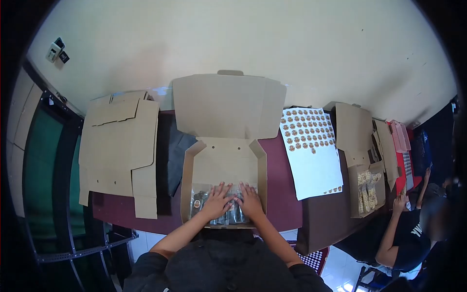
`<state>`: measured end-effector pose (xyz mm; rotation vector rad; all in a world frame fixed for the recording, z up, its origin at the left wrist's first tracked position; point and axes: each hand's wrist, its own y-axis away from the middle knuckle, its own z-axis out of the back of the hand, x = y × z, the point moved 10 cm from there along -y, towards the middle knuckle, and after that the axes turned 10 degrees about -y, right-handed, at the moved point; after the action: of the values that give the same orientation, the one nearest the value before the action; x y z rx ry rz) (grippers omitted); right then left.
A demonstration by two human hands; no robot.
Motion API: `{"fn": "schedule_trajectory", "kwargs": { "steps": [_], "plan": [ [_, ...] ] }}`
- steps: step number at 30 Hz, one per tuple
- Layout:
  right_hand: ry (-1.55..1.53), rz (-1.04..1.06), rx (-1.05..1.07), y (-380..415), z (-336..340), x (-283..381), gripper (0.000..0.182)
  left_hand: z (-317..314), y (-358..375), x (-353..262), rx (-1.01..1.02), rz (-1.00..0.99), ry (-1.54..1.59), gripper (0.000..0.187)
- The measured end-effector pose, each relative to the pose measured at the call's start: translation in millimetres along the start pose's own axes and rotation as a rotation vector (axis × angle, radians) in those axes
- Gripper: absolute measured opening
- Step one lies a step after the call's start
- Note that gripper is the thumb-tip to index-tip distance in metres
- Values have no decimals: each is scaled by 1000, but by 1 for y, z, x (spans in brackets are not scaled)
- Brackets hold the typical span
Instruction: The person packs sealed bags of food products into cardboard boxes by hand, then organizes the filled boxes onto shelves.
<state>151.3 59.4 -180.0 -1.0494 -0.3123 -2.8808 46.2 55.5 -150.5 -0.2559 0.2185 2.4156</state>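
Observation:
An open cardboard box (224, 160) stands in front of me with its lid (224, 104) raised against the wall. Clear plastic packets with dark contents (223, 217) lie in its near part, and a round sticker (197, 203) shows on the left one. My left hand (217, 201) lies flat on the packets, fingers spread. Beside it, my right hand (248, 200) also rests on them with its fingers apart, the thumbs close together. Neither hand grips anything that I can see.
Flattened cardboard (116, 151) lies at the left beside black material (179, 151). Right of the box is a sheet of round stickers (314, 160). Farther right stands another open box with filled packets (368, 192), near a co-worker (408, 233) and a red container (403, 155).

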Motion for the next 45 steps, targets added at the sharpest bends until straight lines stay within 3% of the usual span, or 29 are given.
{"fn": "schedule_trajectory", "kwargs": {
  "steps": [4, 10, 12, 17, 20, 24, 26, 28, 30, 38, 41, 45],
  "plan": [
    [98, -118, 26, 7, -7, -15, 62, -4, 2, 3, -16, 30, -5, 43],
    [75, -103, -25, 0, 7, -2, 60, 11, 8, 8, -38, 83, 5, 60],
    [189, 128, -100, 2, 17, 26, 56, 13, 14, 18, -67, 140, 23, 62],
    [256, 29, 73, 6, -15, 0, 54, 13, 32, 44, -42, 230, -8, 64],
    [208, -25, 68, 13, -11, 1, 56, 26, 48, 57, -54, 315, 24, 64],
    [234, -15, 15, 15, -6, 13, 57, 19, 70, 74, -51, 368, 122, 67],
    [177, 155, -31, 14, -3, 40, 57, 12, 75, 75, -27, 362, 138, 70],
    [140, 183, 24, 14, -10, 55, 57, -14, 76, 71, 89, 320, 203, 74],
    [151, 176, 261, 16, -44, 58, 58, -26, 78, 72, 90, 337, 226, 79],
    [195, 169, 279, 18, -60, 52, 62, -54, 76, 83, 84, 331, 181, 83],
    [82, 211, 108, 27, -43, 52, 59, -43, 76, 76, 95, 414, 291, 85],
    [20, 6, 125, 41, -34, 30, 57, -25, 72, 59, 125, 351, 300, 86]
  ]
}}
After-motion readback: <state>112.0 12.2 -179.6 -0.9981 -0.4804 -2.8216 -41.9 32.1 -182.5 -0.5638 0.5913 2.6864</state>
